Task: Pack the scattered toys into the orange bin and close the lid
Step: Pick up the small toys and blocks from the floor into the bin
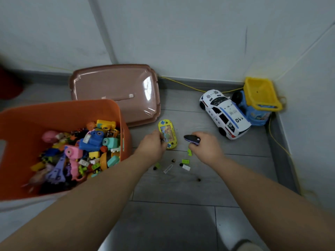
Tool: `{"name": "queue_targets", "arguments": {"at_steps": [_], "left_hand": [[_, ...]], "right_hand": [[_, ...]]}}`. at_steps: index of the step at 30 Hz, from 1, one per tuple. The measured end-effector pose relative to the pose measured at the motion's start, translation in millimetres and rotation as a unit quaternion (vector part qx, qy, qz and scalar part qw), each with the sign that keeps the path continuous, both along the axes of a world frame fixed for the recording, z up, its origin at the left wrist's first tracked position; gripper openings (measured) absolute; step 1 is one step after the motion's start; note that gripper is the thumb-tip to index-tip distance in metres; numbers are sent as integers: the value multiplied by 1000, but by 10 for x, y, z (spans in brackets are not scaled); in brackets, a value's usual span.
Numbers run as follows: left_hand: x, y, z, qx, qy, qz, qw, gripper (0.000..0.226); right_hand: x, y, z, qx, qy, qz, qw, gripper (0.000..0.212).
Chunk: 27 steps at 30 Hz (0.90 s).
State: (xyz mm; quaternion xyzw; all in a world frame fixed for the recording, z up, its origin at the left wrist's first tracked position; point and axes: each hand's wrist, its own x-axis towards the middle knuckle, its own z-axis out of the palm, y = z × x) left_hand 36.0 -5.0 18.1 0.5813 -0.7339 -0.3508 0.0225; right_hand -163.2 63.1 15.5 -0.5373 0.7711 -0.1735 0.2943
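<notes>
1. We found the left hand pinching the yellow game, the right hand gripping a dark toy.
2. The orange bin stood left of both; we advised lifting clear over its rim.

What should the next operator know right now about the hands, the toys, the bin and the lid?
Left hand: curled at the edge of the yellow handheld game; grip unclear.
Right hand: holds a dark purple toy just above the floor.
Orange bin: open. Lid: flat on the floor behind it.
Done: many toys already in the bin.
To do: bin the game, the purple toy, police car, dump truck and small bricks on the floor, then close the lid.
</notes>
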Motion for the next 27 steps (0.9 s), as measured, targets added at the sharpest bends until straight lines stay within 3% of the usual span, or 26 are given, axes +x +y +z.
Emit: {"name": "queue_targets", "arguments": {"at_steps": [6, 12, 19, 24, 27], "left_hand": [[103, -130, 867, -36, 44, -6, 998, 17], [710, -332, 1481, -105, 20, 22, 994, 15], [1704, -414, 1754, -91, -30, 186, 978, 18], [2333, -321, 1816, -69, -40, 276, 958, 20], [2652, -215, 1800, -47, -75, 305, 948, 20]], "right_hand": [[339, -331, 789, -60, -44, 46, 996, 19], [890, -672, 1366, -101, -44, 125, 986, 24], [1786, -925, 1664, -139, -100, 182, 968, 32], [2475, -1008, 1696, -86, -84, 261, 958, 23], [2800, -1004, 1687, -38, -70, 315, 946, 29]]}}
